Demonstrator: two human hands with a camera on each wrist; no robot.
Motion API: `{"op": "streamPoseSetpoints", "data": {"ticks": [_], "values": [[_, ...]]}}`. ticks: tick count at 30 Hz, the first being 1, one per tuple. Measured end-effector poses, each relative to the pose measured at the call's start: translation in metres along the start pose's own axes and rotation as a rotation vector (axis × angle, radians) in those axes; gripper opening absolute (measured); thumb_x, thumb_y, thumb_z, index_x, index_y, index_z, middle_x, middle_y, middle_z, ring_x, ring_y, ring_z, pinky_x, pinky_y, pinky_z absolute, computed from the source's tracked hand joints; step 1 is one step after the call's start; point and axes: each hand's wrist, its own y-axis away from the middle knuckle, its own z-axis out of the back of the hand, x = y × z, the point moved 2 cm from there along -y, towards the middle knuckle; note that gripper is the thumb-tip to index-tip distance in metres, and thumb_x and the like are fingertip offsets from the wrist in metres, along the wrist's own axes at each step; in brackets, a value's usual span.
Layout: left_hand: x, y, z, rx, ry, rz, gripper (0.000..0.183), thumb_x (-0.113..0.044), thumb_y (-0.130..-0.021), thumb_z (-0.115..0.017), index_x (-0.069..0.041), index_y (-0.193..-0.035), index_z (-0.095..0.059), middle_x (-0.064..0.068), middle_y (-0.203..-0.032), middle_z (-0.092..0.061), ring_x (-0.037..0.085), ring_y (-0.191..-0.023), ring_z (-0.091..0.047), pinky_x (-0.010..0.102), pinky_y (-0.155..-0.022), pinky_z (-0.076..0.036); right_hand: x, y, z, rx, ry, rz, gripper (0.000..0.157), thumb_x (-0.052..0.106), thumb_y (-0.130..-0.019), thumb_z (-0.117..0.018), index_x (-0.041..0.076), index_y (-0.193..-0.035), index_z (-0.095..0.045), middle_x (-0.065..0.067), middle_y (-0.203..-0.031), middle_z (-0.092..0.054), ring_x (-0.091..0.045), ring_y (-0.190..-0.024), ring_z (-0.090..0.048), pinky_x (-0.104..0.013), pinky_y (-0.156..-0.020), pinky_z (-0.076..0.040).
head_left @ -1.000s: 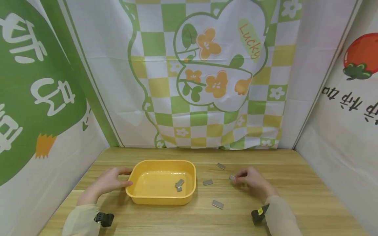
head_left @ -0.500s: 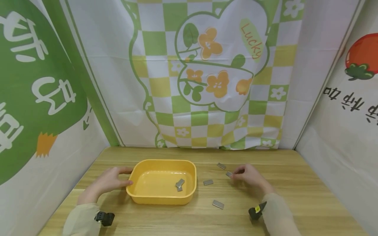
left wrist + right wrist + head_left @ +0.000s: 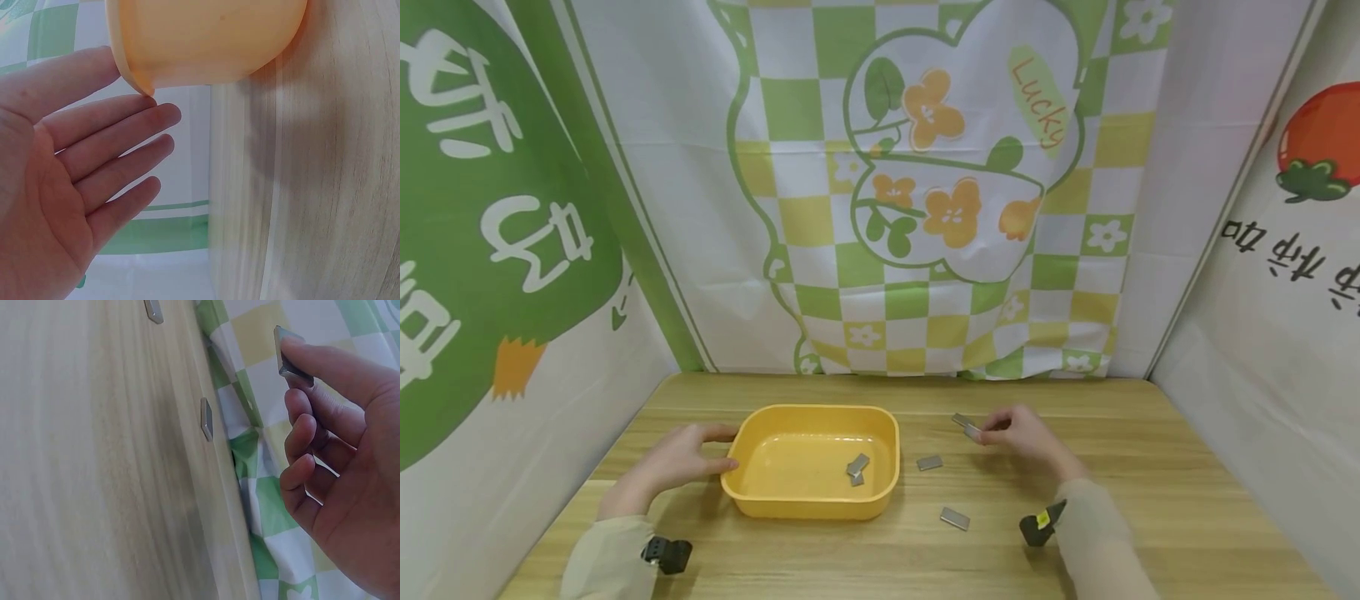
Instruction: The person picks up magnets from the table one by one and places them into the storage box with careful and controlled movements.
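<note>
Plainly, right hand (image 3: 1028, 437): we see thumb and forefinger pinching one metal piece (image 3: 973, 432), the other fingers curled in beneath, touching nothing.
Held piece: in the right wrist view it is lifted off the table (image 3: 992, 575); in the head view its long axis slants from far left to near right.
Far piece (image 3: 959, 419): it lies on the table just beyond and left of the held one, slanting much the same way. The head view overlaps the two, but the right wrist view shows us a gap.
Tray (image 3: 805, 507): it stands to the left of the right hand, long side running left to right; we judge this sideways offset the relation that matters most for the held piece.
Middle piece (image 3: 929, 462): it lies between hand and tray, nearly sideways on.
Near piece (image 3: 955, 518): we find it closer to us, slanted.
Pieces in tray (image 3: 857, 465): two, overlapping, toward the right end.
Left hand (image 3: 676, 460): spread wide, thumb and forefinger touching the tray's left rim; the right is nearer every loose piece.
</note>
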Motion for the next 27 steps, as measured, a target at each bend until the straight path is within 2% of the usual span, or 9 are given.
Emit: {"op": "streamPoseSetpoints", "data": {"ticks": [11, 19, 27], "values": [[-0.001, -0.001, 0.000, 0.001, -0.003, 0.007, 0.059, -0.036, -0.079, -0.075, -0.003, -0.125, -0.060, 0.018, -0.122, -0.063, 0.041, -0.117, -0.054, 0.061, -0.095, -0.042, 0.009, -0.006, -0.002, 0.006, -0.016, 0.009, 0.022, 0.029, -0.081, -0.074, 0.008, -0.087, -0.073, -0.002, -0.084, -0.068, -0.013, -0.077, -0.058, -0.028, -0.070, -0.049], [-0.002, -0.001, 0.001, 0.000, -0.007, -0.007, 0.059, -0.035, -0.079, -0.075, -0.002, -0.125, -0.060, 0.018, -0.122, -0.063, 0.041, -0.116, -0.055, 0.060, -0.095, -0.043, 0.017, -0.012, -0.005, -0.002, -0.012, 0.051, 0.019, 0.024, -0.081, -0.075, 0.006, -0.085, -0.073, -0.004, -0.081, -0.068, -0.013, -0.071, -0.056, -0.026, -0.063, -0.048], [0.000, -0.001, 0.000, -0.001, -0.012, -0.007, 0.059, -0.036, -0.079, -0.075, -0.002, -0.125, -0.060, 0.018, -0.122, -0.063, 0.041, -0.116, -0.055, 0.060, -0.094, -0.043, 0.022, -0.015, -0.007, 0.000, 0.002, 0.090, 0.019, 0.025, -0.081, -0.074, 0.006, -0.084, -0.073, -0.003, -0.080, -0.068, -0.013, -0.070, -0.056, -0.025, -0.063, -0.048]]}}
